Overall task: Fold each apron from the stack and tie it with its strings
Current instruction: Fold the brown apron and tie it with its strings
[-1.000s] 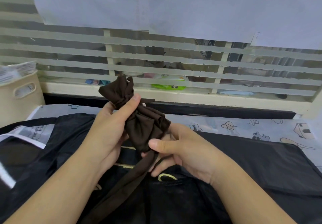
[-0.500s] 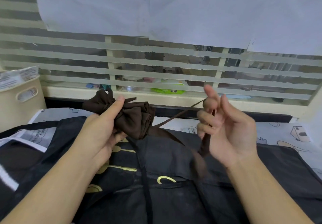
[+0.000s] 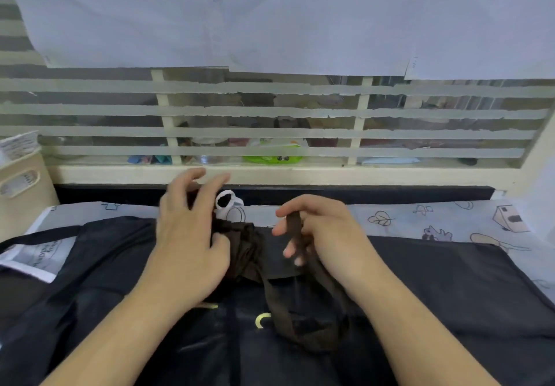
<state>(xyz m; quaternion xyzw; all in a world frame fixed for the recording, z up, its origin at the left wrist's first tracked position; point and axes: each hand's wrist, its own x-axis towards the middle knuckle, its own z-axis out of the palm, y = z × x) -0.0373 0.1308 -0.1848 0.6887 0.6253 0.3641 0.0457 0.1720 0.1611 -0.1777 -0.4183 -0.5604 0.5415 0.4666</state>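
A bunched dark brown apron (image 3: 247,250) lies low over the black aprons (image 3: 435,289) spread across the table. My left hand (image 3: 192,235) rests over its left part, thumb pressed against the bundle, fingers raised and spread. My right hand (image 3: 318,232) pinches a brown string (image 3: 295,235) of that apron. The string runs down from my fingers and loops over the black fabric near a gold print (image 3: 262,319).
A beige bin (image 3: 21,187) with papers stands at the far left. A white-and-black small object (image 3: 226,202) lies just beyond my left hand on the patterned table cover (image 3: 450,220). A window ledge (image 3: 300,172) runs along the back.
Both hands came down toward the table. The brown bundle dropped from mid-air onto the black aprons. My right hand moved left and lower, still holding the string.
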